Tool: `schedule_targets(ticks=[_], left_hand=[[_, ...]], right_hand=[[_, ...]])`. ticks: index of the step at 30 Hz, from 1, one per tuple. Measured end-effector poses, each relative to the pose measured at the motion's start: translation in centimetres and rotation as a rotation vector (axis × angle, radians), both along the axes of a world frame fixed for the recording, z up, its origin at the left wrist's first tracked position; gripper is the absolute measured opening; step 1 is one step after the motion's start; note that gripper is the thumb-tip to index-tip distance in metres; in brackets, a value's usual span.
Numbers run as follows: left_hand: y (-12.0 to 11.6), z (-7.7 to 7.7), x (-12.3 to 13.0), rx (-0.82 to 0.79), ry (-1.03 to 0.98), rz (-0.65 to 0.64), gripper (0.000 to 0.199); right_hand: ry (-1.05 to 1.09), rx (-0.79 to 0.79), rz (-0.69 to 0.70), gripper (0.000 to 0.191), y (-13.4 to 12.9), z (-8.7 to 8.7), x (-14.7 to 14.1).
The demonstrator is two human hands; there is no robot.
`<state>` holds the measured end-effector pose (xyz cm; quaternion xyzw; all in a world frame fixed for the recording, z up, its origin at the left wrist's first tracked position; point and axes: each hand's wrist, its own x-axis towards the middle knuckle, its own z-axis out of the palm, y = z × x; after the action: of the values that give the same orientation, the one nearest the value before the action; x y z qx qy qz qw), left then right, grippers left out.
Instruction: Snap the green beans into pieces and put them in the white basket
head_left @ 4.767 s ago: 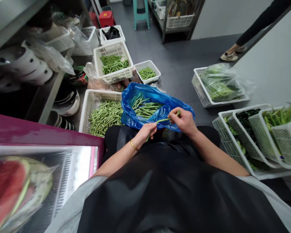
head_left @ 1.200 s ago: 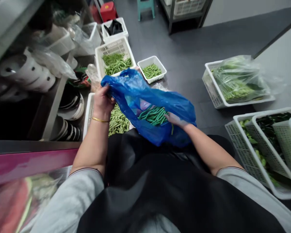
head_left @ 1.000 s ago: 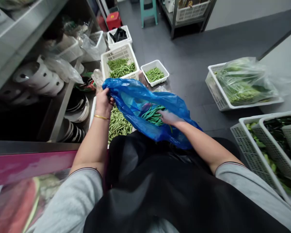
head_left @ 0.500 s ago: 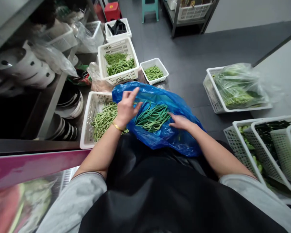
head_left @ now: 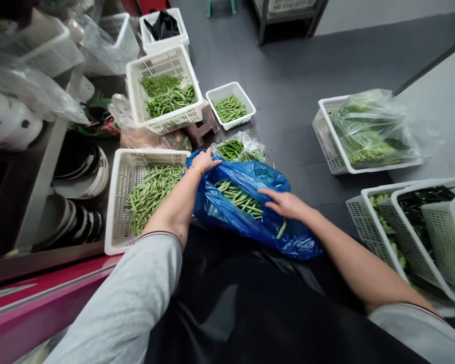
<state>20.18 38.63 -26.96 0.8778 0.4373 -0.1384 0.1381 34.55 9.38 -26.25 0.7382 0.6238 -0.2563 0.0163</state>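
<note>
A blue plastic bag (head_left: pixel 242 174) lies in front of my lap with green beans (head_left: pixel 239 197) inside, partly covered by its folds. At the bag's far left rim, my left hand (head_left: pixel 205 161) is closed on the plastic, a gold bangle on its wrist. My right hand (head_left: pixel 284 203) rests at the right side of the bag's mouth, fingers stretched out and thumb apart. One loose bean (head_left: pixel 281 229) lies on the bag below it. To the left stands a white basket (head_left: pixel 116 202) of pale cut beans (head_left: pixel 155 189).
Beyond the blue bag lies a clear bag (head_left: pixel 250 144) with green beans. Behind it are a small white basket (head_left: pixel 211 96) of beans and a larger basket (head_left: pixel 132 86) on a stool (head_left: pixel 202 126). Vegetable baskets (head_left: pixel 364 202) stand at right; shelving (head_left: pixel 56 167) lines the left.
My left hand has gone from raised above the bag to its far left rim. The far rim has come down toward me, uncovering the clear bag behind. The view has shifted.
</note>
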Motion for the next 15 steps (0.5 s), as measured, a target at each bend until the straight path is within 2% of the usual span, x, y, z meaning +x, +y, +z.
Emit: schedule_targets(ticks=[2,4,6,8,10,11,15], left_hand=[[-1.8,-0.2,-1.6,0.081,-0.044,-0.001,0.083],[-4.4,0.7,-4.0,0.176,-0.097,-0.08,0.081],[-7.3,2.0,-6.4,0.139,-0.051,-0.236,0.081],[-9.8,2.9,-8.1,0.052,0.081,-0.358,0.088],[-11.6,3.1,-8.9,-0.031,0.211,-0.453,0.098],[-12.3,2.9,-9.1,-0.06,0.265,-0.488,0.1],[-14.2,1.2,-9.6,-0.055,0.358,-0.521,0.1]], right_hand=[[-0.124,-0.074,-0.157,0.053,2.7,-1.1,2.5],[-0.168,-0.172,-0.258,0.051,4.9,-2.9,5.0],[-0.161,-0.182,-0.321,0.045,6.2,-4.6,6.8],[-0.109,-0.114,-0.328,0.035,6.7,-5.5,8.0],[-0.043,-0.022,-0.338,0.026,6.6,-5.6,8.8],[-0.02,0.037,-0.386,0.023,6.4,-5.4,9.3],[-0.014,0.219,-0.821,0.015,5.4,-3.8,10.7]])
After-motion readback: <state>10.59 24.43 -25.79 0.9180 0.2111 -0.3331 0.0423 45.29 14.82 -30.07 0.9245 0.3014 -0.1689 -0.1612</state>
